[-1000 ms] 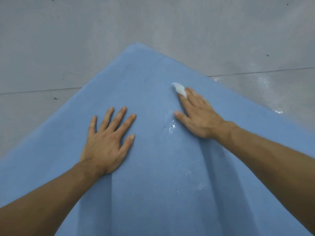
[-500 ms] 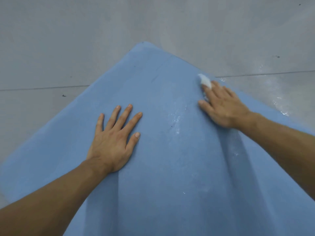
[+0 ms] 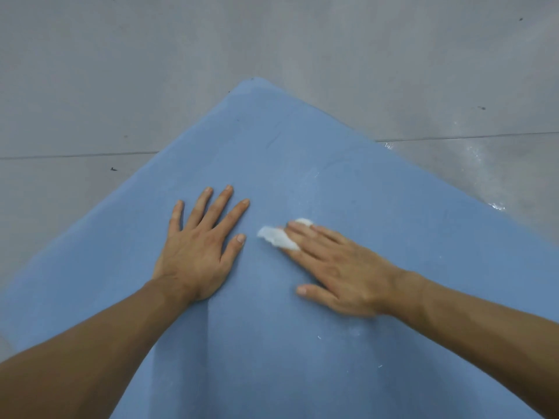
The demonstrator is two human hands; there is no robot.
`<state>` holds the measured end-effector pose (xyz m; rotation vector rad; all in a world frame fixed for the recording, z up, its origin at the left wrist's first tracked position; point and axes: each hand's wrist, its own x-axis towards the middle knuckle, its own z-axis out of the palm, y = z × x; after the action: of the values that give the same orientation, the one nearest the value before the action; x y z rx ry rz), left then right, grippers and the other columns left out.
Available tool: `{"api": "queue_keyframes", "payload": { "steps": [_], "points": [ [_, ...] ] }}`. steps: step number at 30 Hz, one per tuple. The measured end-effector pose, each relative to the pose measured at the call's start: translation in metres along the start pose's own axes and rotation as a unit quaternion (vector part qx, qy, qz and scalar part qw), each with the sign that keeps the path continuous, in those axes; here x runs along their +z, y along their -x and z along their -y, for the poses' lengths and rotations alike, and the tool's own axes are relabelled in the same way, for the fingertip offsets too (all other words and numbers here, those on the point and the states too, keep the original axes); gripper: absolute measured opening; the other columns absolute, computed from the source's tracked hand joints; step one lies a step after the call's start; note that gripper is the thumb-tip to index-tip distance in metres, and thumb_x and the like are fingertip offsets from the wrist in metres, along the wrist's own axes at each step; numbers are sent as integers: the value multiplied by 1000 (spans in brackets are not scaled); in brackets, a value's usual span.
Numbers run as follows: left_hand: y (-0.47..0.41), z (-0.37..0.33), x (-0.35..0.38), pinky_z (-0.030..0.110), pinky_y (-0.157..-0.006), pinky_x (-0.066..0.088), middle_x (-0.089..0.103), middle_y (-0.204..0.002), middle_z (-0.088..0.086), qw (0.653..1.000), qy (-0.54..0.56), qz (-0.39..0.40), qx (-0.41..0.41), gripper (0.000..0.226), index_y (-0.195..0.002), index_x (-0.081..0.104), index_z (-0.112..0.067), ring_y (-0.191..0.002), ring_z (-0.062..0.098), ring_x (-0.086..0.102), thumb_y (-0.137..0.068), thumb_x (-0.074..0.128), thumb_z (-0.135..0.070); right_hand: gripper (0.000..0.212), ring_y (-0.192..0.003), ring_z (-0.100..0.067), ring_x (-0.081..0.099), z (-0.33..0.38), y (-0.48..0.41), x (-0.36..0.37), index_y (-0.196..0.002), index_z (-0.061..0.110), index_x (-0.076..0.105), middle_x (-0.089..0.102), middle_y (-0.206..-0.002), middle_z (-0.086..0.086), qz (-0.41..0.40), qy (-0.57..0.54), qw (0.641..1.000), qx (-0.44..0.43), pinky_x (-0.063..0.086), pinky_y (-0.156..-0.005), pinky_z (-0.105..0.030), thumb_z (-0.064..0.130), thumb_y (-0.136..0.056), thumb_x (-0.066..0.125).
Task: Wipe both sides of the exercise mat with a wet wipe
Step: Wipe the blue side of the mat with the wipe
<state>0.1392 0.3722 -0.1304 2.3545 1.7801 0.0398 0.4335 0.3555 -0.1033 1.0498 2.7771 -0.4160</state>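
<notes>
A blue exercise mat [image 3: 272,152] lies flat on the floor, one corner pointing away from me. My left hand [image 3: 199,246] rests palm down on it with the fingers spread. My right hand [image 3: 335,267] lies flat beside it, straight fingers pressing a crumpled white wet wipe [image 3: 278,237] onto the mat. Part of the wipe sticks out past the fingertips, close to my left thumb. Faint wet streaks and small white specks show on the mat around and behind the right hand.
Grey tiled floor [image 3: 121,86] surrounds the mat on the left, far and right sides. A wet shiny patch [image 3: 472,152] lies on the floor beside the mat's right edge.
My right hand has swept the wipe from the mat's right edge back toward the middle, ending near my left hand. The left hand has stayed planted on the mat.
</notes>
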Motion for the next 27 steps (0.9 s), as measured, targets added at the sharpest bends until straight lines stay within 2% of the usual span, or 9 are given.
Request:
{"api": "queue_keyframes", "payload": {
  "steps": [2,4,8,10,12,14,18,22,27],
  "points": [
    [1,0,0,56,-127,2,-5,-172,-18,1000,0,-2,-1,61,-163,5,-46,-159,13,-7,-104,13,-59,74,-161,-16,-4,4,16,6,-167,15,7,9,-175,-3,15,25,999,-33,1,-130,-37,59,-109,23],
    [2,0,0,56,-127,1,-6,-172,-18,1000,1,-4,-1,61,-163,5,-46,-159,13,-8,-104,12,-59,72,-161,-14,-2,-5,24,7,-167,18,7,10,-174,-1,9,42,999,-12,1,-129,-35,59,-110,20],
    [1,0,0,55,-127,-1,-5,-172,-19,1000,9,-5,4,61,-163,5,-47,-159,12,-8,-103,13,-60,77,-159,-8,-7,-56,22,-6,-166,27,-7,5,-175,1,-16,26,984,174,-7,-126,-29,66,-100,5],
    [1,1,1,56,-127,0,-5,-172,-19,1000,9,-4,4,61,-162,5,-47,-159,12,-8,-103,14,-61,83,-160,-13,-3,-91,25,-10,-167,26,-3,7,-175,-1,-38,8,958,283,-4,-127,-33,67,-95,1],
    [1,2,1,56,-127,0,-5,-172,-19,1000,7,-3,5,62,-162,5,-47,-159,12,-8,-103,14,-61,81,-160,-16,0,-121,30,-16,-167,22,6,9,-174,-2,-49,-20,926,374,2,-128,-38,67,-100,7],
    [1,2,1,56,-127,1,-4,-172,-19,1000,7,-6,5,62,-163,6,-47,-159,12,-7,-103,15,-61,75,-160,-18,0,-135,33,-18,-167,20,7,8,-174,-3,-43,-59,909,411,5,-128,-40,62,-105,17],
    [1,3,1,56,-127,1,-4,-172,-19,1000,7,-3,3,62,-162,5,-48,-159,12,-7,-103,15,-62,86,-160,-17,-4,-112,33,-11,-166,29,-7,-2,-175,0,-45,-100,929,353,4,-130,-40,74,-95,9],
    [1,2,1,55,-127,0,-6,-171,-20,1000,8,-3,3,61,-161,2,-50,-159,11,-9,-102,13,-63,77,-156,-5,-20,-53,44,-2,-158,41,-27,-18,-171,12,-32,-79,968,235,-6,-129,-33,71,-98,10],
    [1,2,0,56,-127,1,-4,-171,-20,1000,12,-3,3,61,-162,4,-49,-159,11,-7,-103,13,-62,79,-159,-14,-15,12,68,18,-167,21,-7,-12,-174,5,2,-18,997,71,-7,-128,-35,66,-107,19]
  ]
}}
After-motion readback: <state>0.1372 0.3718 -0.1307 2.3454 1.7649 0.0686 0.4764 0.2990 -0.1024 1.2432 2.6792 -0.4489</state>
